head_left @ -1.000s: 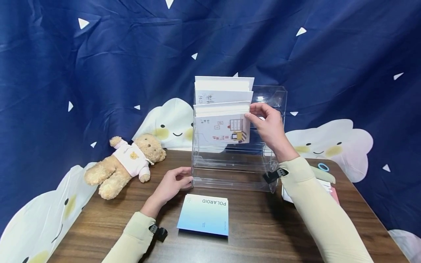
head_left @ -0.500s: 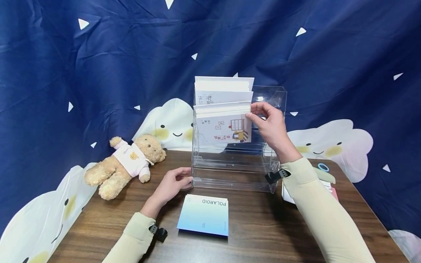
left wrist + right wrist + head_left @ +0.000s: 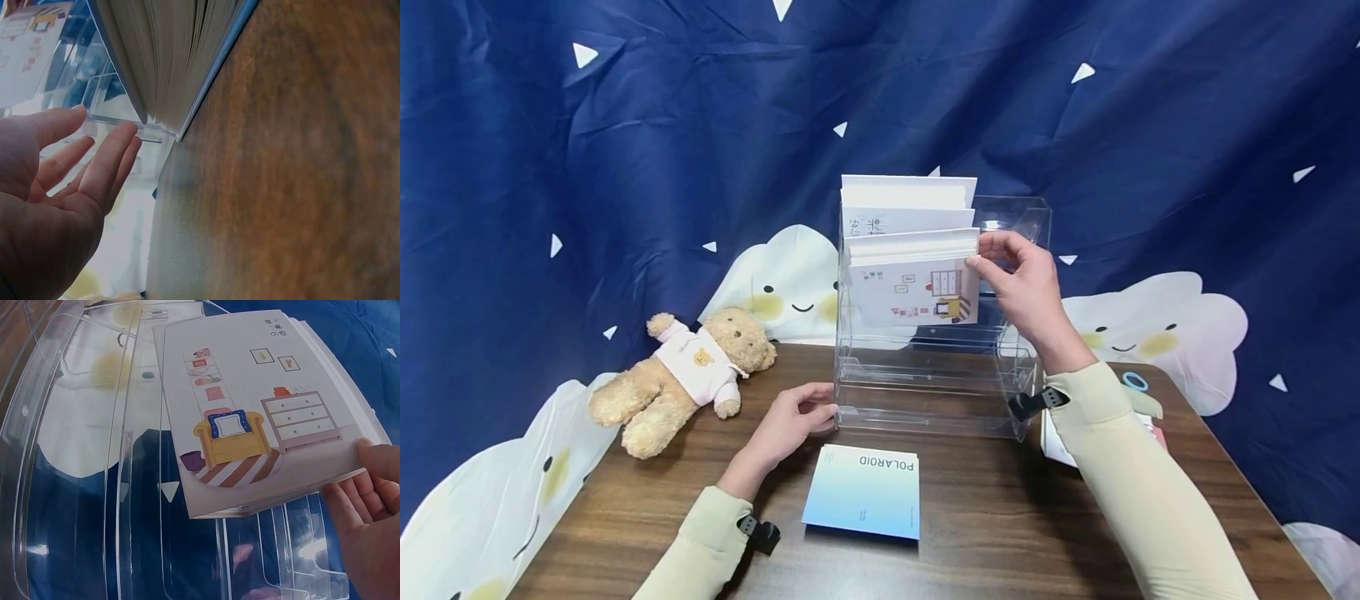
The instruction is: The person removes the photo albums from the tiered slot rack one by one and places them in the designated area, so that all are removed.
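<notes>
My right hand pinches the right edge of a white-covered book, thumb on the front and fingers behind. Its cover shows a yellow armchair and a chest of drawers, clear in the right wrist view. That book leans in front of a clear plastic tiered rack. Behind it, at the rack's upper left, stand other white books. My left hand is at the rack's lower left corner; in the left wrist view, the fingers are extended and loosely bent.
A blue-and-pale-green book marked POLAROID lies on the wooden table before the rack. A teddy bear lies at left. Behind my right forearm are a partly hidden white and pink item and a blue ring.
My right hand and the armchair book have moved a little to the right and slightly up relative to the rack. My left hand keeps its place at the rack's corner.
</notes>
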The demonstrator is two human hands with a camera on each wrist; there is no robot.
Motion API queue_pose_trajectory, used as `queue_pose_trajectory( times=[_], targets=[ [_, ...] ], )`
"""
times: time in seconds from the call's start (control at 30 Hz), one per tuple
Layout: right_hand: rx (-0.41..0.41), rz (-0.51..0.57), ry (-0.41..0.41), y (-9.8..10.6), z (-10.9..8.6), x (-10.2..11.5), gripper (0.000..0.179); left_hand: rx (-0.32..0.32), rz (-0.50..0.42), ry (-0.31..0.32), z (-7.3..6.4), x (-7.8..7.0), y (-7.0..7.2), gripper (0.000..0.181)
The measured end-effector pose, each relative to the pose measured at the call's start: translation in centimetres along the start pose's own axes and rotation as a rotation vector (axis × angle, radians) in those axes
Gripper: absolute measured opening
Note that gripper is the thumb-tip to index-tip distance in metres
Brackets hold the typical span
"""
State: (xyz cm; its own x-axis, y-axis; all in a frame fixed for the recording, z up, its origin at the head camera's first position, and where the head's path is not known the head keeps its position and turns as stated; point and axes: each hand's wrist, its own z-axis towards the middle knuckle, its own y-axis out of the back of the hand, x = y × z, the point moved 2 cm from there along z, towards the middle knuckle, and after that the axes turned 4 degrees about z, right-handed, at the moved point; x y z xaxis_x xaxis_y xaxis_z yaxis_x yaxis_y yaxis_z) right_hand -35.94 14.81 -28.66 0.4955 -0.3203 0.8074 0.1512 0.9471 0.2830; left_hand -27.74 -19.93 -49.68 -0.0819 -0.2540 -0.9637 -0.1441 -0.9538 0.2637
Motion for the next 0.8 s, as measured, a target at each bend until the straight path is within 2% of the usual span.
queue_pose_trajectory(
  times=[0.3, 0.8],
  targets=[
    [-0.025, -0.004, 0.01, 0.9, -0.6, 0.0, 0.029, 0.014, -0.008, -0.02, 0.2, 0.1, 0.2, 0.046],
    [-0.072, 0.031, 0.016, 1.6, -1.8, 0.1, 0.031, 0.022, -0.004, -0.006, 0.0, 0.0, 0.3, 0.046]
  ],
)
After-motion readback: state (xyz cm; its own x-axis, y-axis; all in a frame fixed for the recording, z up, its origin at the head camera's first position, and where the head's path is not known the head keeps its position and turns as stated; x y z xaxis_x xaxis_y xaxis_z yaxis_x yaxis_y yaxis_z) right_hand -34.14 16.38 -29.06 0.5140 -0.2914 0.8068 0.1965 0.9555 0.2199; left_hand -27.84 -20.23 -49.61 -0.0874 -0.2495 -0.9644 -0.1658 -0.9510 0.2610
